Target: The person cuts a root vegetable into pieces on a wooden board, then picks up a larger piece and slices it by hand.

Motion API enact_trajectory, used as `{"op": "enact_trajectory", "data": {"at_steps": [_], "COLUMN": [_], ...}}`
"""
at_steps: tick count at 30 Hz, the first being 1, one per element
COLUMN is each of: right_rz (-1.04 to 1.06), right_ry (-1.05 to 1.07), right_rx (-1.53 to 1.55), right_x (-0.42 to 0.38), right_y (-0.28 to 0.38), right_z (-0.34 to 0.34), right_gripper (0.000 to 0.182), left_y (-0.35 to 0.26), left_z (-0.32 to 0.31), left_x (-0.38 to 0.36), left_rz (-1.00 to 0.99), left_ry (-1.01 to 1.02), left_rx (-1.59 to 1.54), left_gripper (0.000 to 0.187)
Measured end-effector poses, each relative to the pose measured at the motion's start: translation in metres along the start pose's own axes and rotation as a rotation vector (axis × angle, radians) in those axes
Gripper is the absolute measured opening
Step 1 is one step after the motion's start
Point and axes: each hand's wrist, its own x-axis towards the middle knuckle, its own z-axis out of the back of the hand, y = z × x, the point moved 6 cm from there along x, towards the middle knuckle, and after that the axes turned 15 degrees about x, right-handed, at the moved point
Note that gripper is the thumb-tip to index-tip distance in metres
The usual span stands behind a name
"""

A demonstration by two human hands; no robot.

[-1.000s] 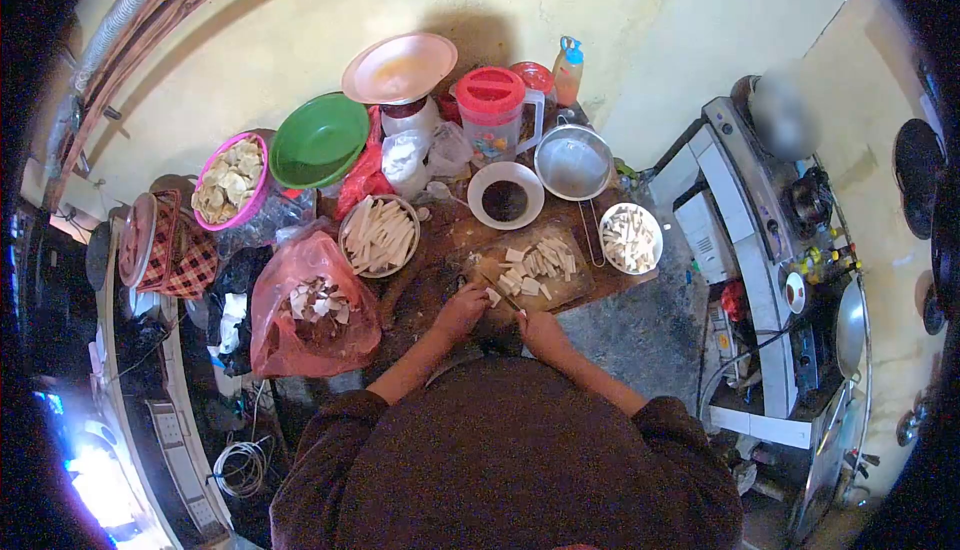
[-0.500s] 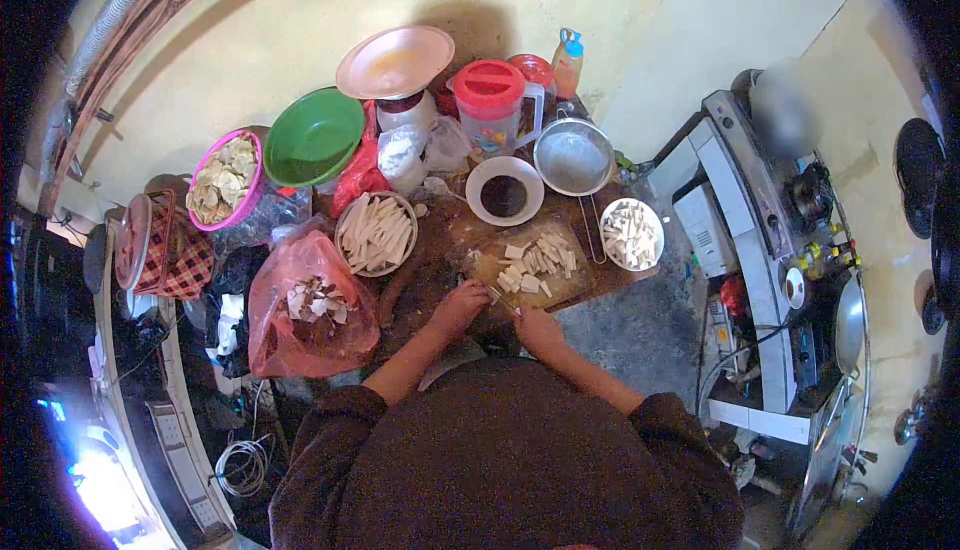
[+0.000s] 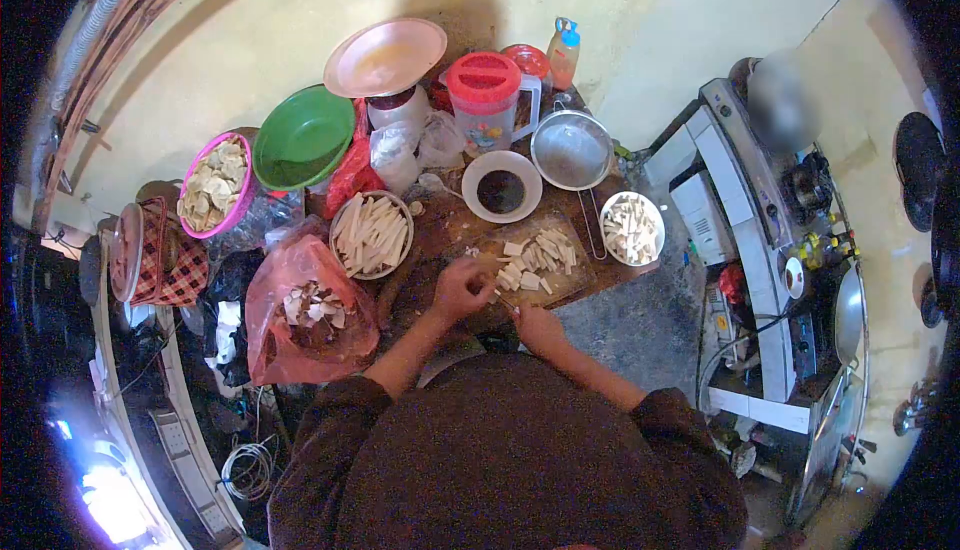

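Crowded, seemingly wooden table [image 3: 440, 240]

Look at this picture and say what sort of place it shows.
Probably a small home kitchen: a cutting board with chopped pale pieces, bowls of cut food such as the metal bowl, and a gas stove at right.

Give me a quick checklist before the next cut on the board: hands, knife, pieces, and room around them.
1. Left hand on the piece at the cutting board's near edge: ok.
2. Right hand gripping the knife: ok.
3. Left fingertips apart from the blade: cannot tell, too small to see.
4. Cut pieces piled mid-board, away from the hands: ok.
5. Bowl of cut sticks beside the board's right end, within reach: ok.
6. Dark sauce bowl close behind the board: ok, not touching the pieces.
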Motion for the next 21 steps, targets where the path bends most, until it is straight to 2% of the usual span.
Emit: {"op": "enact_trajectory", "data": {"at_steps": [2,3,5,9,11,14,18,21], "right_rz": [-0.040,-0.044,-0.028,-0.099,-0.057,-0.054,-0.079,-0.129], "right_ry": [0.033,0.036,0.050,0.091,0.090,0.136,0.125,0.153], "right_rx": [-0.021,-0.023,0.003,0.016,-0.006,0.016,0.008,0.028], "right_x": [0.001,0.001,0.002,0.003,-0.001,0.003,0.005,0.006], "right_y": [-0.004,-0.006,-0.008,-0.004,0.006,-0.001,-0.009,-0.005], "right_z": [-0.004,-0.006,-0.007,-0.005,0.002,-0.006,-0.016,-0.014], "right_gripper": [0.032,0.032,0.034,0.036,0.036,0.036,0.037,0.037], "left_y": [0.011,0.012,0.025,0.035,0.039,0.040,0.044,0.046], "left_z": [-0.003,-0.009,-0.030,-0.059,-0.066,-0.068,-0.070,-0.070], "left_x": [0.024,0.034,0.046,0.038,0.037,0.039,0.034,0.040], "left_rz": [0.145,0.149,0.321,0.312,0.304,0.302,0.250,0.225], "left_ry": [-0.027,-0.026,0.080,0.079,0.119,0.202,0.148,0.238], "left_rx": [-0.060,-0.064,0.011,0.075,0.100,0.123,0.109,0.126], "left_gripper": [0.011,0.011,0.017,0.023,0.026,0.027,0.028,0.026]}}
